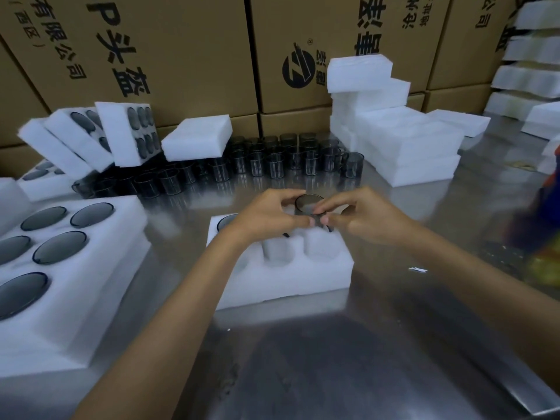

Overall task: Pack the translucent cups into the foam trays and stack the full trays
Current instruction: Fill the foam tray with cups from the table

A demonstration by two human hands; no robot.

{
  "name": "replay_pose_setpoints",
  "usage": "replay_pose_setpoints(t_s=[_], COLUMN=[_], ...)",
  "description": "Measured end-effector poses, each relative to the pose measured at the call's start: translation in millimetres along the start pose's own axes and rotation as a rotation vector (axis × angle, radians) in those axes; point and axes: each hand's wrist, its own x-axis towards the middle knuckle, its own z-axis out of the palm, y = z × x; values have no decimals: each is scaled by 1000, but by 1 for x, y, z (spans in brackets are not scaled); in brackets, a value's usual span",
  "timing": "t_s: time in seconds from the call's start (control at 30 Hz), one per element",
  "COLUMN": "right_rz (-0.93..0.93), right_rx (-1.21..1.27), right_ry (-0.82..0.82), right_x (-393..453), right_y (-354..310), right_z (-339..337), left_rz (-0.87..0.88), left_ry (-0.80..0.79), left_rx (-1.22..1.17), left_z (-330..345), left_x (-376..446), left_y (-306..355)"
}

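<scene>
Both hands (315,218) pinch cup (309,204) over foam tray (288,277)

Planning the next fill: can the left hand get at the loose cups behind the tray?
Probably yes once free: the left hand now holds a cup with the right hand; the loose cups stand unobstructed beyond.

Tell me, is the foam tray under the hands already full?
Not full. The foam tray shows two empty holes near its front edge; both hands hold one cup above it.
</scene>
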Motion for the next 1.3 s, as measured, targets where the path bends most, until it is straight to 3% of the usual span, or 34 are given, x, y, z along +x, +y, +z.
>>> replay_pose_setpoints(t_s=[0.1,0.2,0.3,0.47,0.73,0.83,1.0,1.3], right_rz=[-12,-74,-52,-36,58,114,223,379], right_rx=[-15,-89,-197,-245,20,80,-128,-299], right_ry=[15,10,-92,-173,-116,-26,177,148], right_x=[-2,-7,-17,-25,-22,-6,48,123], right_y=[4,3,6,10,0,2,42,95], right_z=[0,7,16,22,19,7,-16,-36], left_rz=[-21,-18,-59,-117,-38,-36,-13,82], left_ry=[-56,21,-11,-74,-25,-100,-114,10], left_rx=[-66,163,447,483,387,132,54,-38], left_z=[-3,1,6,12,5,-6,-18,-7], left_x=[0,2,1,0,-8,-5,6,15], left_y=[0,-1,-6,-8,-9,-9,-13,-33])
